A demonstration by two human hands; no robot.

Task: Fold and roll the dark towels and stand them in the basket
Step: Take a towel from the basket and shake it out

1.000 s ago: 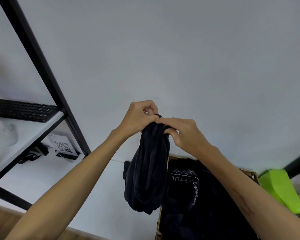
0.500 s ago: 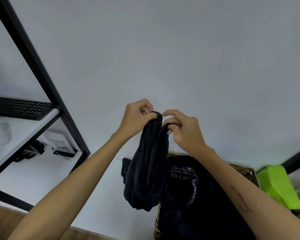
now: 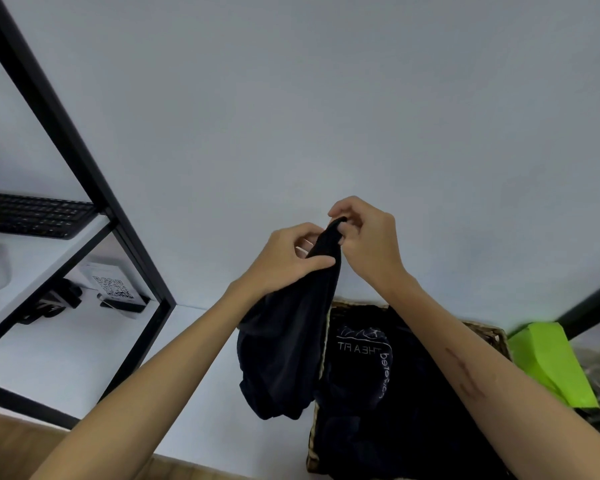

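Note:
A dark towel (image 3: 288,344) hangs bunched in the air in front of the white wall. My right hand (image 3: 368,247) pinches its top corner between thumb and fingers. Just below and to the left, my left hand (image 3: 288,261) grips the cloth with its thumb across the front. The towel's lower end dangles beside the woven basket (image 3: 489,336), which stands on the white surface at lower right. The basket is filled with dark cloth (image 3: 371,375) bearing white lettering.
A black metal shelf frame (image 3: 84,174) stands at the left, with a black keyboard (image 3: 32,214) on its white shelf. A QR-code card (image 3: 113,287) sits below. A bright green item (image 3: 551,362) lies right of the basket. Wood floor shows at bottom left.
My right hand has risen a little with the towel's top corner, while my left hand has slid lower along the cloth. The view has shifted slightly.

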